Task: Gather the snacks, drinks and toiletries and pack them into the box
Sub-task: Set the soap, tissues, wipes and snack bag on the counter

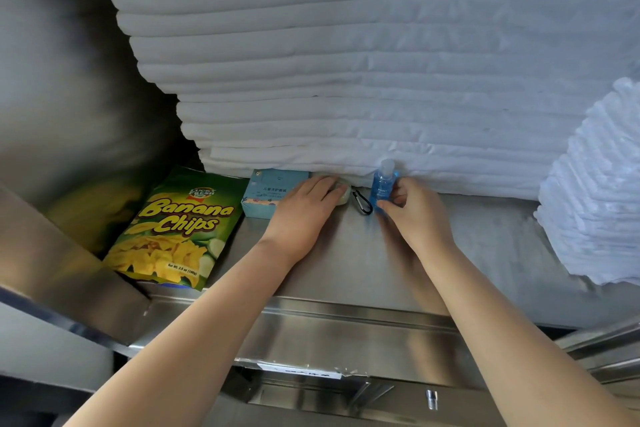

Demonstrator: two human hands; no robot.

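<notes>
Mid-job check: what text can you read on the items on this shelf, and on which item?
"Banana Chips": green chip bag.
"Net Wt: 3.5 oz (100g)": same bag, lower edge.
Logo above the bag's name: too blurred to trust.
Chinese print on the light blue box: too small to read.
Label on the blue bottle: blurred.
White sticker below: unreadable.

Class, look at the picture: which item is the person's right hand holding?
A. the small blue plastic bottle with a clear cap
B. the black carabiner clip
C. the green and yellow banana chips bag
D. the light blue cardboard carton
A: the right hand pinches the small blue plastic bottle with a clear cap between thumb and fingers.
</notes>
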